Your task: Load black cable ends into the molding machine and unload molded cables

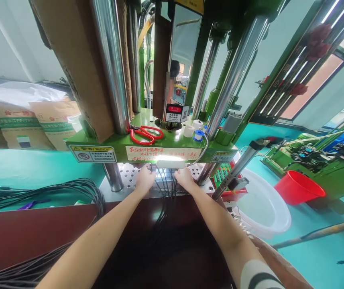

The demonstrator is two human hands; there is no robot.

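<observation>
Under the green press plate, a metal mould [163, 175] sits on the perforated steel bed, lit brightly from above. Several black cables [166, 192] come out of its front and hang toward me. My left hand [144, 181] is closed at the mould's left end, fingers curled inward. At the right end, my right hand [185, 179] is closed in the same way. The fingertips are partly hidden by the mould and the glare. A white lamp tube [172, 164] runs along the press edge just above both hands.
Red-handled scissors [146, 135] and tape rolls [198, 135] lie on the press plate. Steel columns [115, 177] flank the bed. A cable bundle [69, 188] lies at left. At right are a green button panel [222, 175], a white tub [262, 204] and a red bucket [300, 187].
</observation>
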